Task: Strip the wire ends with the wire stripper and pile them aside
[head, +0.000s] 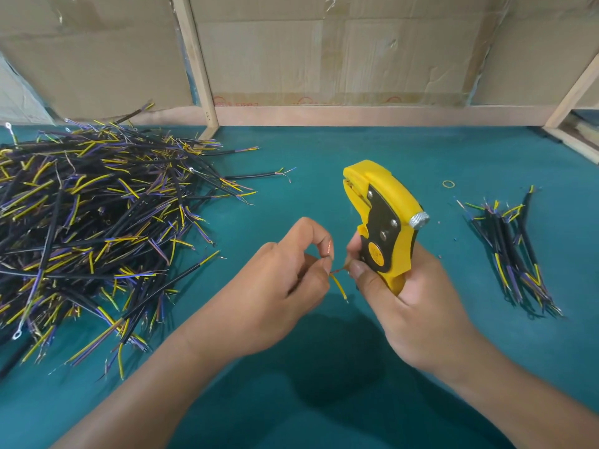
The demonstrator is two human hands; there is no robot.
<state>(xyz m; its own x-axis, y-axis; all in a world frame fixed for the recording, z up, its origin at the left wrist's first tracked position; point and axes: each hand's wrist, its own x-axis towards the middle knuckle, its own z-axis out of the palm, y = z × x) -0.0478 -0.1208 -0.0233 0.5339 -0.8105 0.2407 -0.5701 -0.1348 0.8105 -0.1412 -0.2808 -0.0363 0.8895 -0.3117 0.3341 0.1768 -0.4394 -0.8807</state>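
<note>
L hand [285,273] pinches wire [338,286] w/ bare copper end pointing right at R hand [405,286], whose grip wraps the stripper [385,222]; its head points up, away. Done pile [515,254] lies right, nearer R.

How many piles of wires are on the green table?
2. A big messy pile of wires lies at the left, and a small neat pile at the right, past the yellow wire stripper. More wires may lie outside the picture.
</note>
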